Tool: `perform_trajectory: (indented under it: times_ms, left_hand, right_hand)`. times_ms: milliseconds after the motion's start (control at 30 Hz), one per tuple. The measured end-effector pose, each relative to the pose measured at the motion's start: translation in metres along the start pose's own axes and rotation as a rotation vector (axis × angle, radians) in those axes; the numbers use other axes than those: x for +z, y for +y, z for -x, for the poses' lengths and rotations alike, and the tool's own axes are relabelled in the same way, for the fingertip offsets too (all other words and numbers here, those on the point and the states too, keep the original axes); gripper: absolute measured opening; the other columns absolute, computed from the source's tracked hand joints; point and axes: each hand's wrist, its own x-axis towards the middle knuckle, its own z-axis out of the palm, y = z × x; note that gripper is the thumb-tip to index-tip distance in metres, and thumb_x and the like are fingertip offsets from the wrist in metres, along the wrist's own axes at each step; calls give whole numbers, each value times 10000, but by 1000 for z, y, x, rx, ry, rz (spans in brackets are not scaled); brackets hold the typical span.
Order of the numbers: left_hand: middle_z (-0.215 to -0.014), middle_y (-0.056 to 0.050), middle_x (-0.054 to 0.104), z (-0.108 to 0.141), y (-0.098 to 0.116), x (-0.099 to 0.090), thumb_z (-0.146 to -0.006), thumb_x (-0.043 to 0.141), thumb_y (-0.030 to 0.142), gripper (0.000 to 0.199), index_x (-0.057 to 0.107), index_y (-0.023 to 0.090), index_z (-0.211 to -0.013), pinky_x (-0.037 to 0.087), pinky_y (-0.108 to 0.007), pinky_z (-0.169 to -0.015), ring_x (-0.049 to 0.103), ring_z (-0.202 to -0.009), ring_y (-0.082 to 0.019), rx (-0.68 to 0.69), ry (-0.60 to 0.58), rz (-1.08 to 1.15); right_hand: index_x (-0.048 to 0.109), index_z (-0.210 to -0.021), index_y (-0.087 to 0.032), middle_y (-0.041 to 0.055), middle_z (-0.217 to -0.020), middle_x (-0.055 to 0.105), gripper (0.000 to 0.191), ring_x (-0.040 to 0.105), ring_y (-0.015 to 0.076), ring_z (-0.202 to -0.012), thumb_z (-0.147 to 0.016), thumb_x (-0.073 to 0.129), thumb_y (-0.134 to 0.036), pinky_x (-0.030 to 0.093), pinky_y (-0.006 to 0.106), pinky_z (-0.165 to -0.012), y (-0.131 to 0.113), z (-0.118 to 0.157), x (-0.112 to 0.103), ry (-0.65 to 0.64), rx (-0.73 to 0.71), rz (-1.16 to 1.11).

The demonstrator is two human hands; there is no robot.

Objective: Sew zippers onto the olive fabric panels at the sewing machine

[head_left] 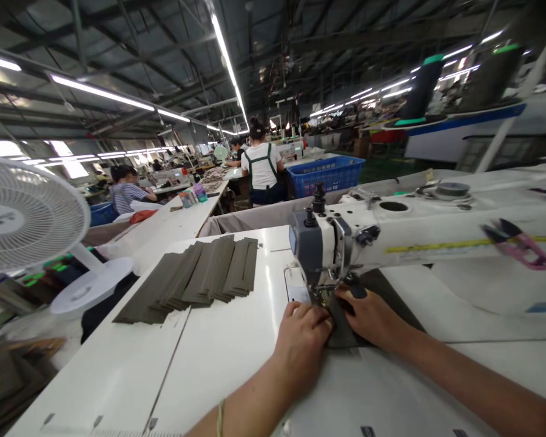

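Observation:
A dark olive fabric piece (343, 331) lies under the needle area of a white and grey sewing machine (316, 249). My left hand (304, 337) is at the left edge of the fabric, its fingers bent and pressed together on it beside the presser foot. From the right, my right hand (373, 318) reaches under the machine head with its fingers closed on the same fabric. The fingertips of both hands are partly hidden near the needle. More of the fabric extends to the right behind my right hand.
A fanned stack of olive fabric pieces (200, 276) lies left on the white table (227, 364). A white fan (91, 282) stands at far left. Pink-handled thread snips (523, 246) rest on the machine arm. Beyond are a blue crate (325, 176), thread cones (421, 91) and seated people.

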Motion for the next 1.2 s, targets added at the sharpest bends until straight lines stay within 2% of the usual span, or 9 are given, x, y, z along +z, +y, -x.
perform_trajectory:
  times_ms: [100,267,400,600,667,733,867,967,1200]
  left_hand:
    - [-1057,-38,652,-1,-1,-1,-808,540,103,195,612,157,-981,431,-337,-815,559,-967,-185,68,-19,43]
    - [-1028,-71,669,-5,-1,-2,-805,530,88,179,632,111,-950,442,-345,-819,577,-954,-207,95,-57,51]
    - [-1018,-83,671,-7,0,-1,-820,502,83,184,638,103,-942,443,-347,-854,581,-966,-211,110,-55,58]
    - [-1040,-77,668,-5,-2,3,-800,499,60,211,638,119,-947,466,-364,-849,583,-974,-215,114,-31,62]
    - [-1047,-75,666,-3,-4,5,-772,504,41,242,639,127,-953,475,-368,-854,584,-973,-213,101,-27,98]
    - [-1053,-76,661,0,-5,6,-722,512,13,297,637,129,-965,488,-356,-862,586,-966,-207,77,-20,162]
    - [-1127,-103,612,10,-4,4,-679,529,27,422,574,125,-1087,502,-351,-893,576,-1022,-208,-35,78,257]
    - [-1085,-83,644,16,0,1,-756,547,71,294,605,166,-1027,508,-382,-890,614,-980,-206,-96,132,194]
    - [-983,-47,695,10,4,-1,-833,525,87,187,636,168,-958,515,-371,-878,661,-888,-175,98,67,23]
  right_hand:
    - [615,-739,-182,56,-767,672,179,627,179,-685,-787,443,-165,440,250,-620,2,-2,1,-20,25,44]
    - [635,-719,-150,87,-710,663,233,623,205,-651,-818,434,-211,400,265,-569,-1,-6,0,-38,147,149]
    - [644,-711,-118,136,-741,665,280,626,234,-723,-841,424,-233,405,272,-604,-1,-12,5,-40,251,205]
    - [647,-695,-114,141,-707,659,295,630,245,-724,-844,413,-214,436,289,-629,2,-19,14,9,328,211]
    - [651,-712,-111,137,-706,656,283,629,242,-708,-835,408,-189,453,301,-630,-4,-14,10,40,294,190]
    - [660,-777,-121,130,-802,665,233,628,228,-775,-810,431,-155,473,301,-682,-14,0,3,69,198,147]
    - [660,-949,-180,87,-1033,646,231,565,204,-1006,-802,487,-140,449,339,-886,-34,41,-9,100,-120,36]
    - [623,-1063,-164,92,-1019,656,276,572,202,-1006,-877,421,-140,465,386,-900,-40,60,-11,153,-305,-38]
    - [630,-1011,-148,86,-934,671,256,608,182,-939,-894,404,-119,500,345,-869,-40,57,-10,172,-310,-109]
